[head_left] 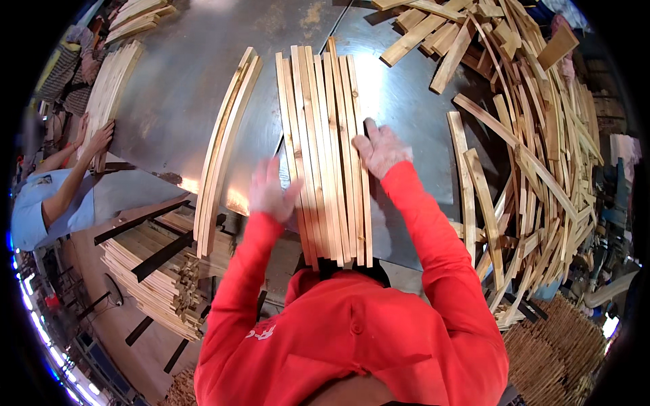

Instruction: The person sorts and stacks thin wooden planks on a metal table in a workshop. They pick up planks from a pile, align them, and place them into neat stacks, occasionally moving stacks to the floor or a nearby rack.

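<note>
A bundle of long narrow wooden slats [318,155] lies side by side on the metal table in front of me, with uneven ends that overhang the near edge. My left hand [271,189] is at the bundle's left side, slightly blurred, its fingers apart and nothing held. Along the right side, my right hand [384,149] has its fingertips at or just touching the outermost slat, fingers loosely bent and apart. A small dark patch shows at one of its fingertips. Two slightly bowed slats [227,149] lie apart to the left.
A large tangled heap of loose slats [535,162] covers the right side of the metal table [183,88]. Stacked boards [149,271] rest on dark bars below left. At far left, another person's hands [98,139] touch a row of boards [115,84].
</note>
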### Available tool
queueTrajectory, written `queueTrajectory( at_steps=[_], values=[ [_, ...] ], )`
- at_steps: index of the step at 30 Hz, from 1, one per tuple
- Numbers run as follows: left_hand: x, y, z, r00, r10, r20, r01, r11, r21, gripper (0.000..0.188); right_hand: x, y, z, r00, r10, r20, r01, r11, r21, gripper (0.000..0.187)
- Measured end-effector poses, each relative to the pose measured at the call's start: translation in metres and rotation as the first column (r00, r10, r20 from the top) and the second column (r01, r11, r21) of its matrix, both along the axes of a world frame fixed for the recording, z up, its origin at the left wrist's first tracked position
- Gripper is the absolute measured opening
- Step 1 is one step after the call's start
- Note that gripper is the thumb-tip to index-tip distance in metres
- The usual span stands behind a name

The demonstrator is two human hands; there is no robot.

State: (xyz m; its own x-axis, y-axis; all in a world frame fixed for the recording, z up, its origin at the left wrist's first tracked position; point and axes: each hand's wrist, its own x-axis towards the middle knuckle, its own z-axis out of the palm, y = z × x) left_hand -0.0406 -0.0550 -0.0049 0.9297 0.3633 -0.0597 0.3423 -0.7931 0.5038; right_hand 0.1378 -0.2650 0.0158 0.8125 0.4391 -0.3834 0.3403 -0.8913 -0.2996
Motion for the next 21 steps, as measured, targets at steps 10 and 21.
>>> queueTrajectory(
  at_steps=[10,21],
  values=[
    [0.104,0.013,-0.046,0.967,0.131,0.217,0.052,0.735,-0.676,0.078,0.007,0.039,-0.032,0.808,-0.141,-0.573,0.588,0.266,0.764,0.064],
    [0.222,0.045,0.216,0.691,0.210,0.692,0.677,0.147,-0.721,0.058,0.165,0.005,0.171,0.075,-0.254,0.964,-0.455,0.852,0.260,0.069]
  ],
)
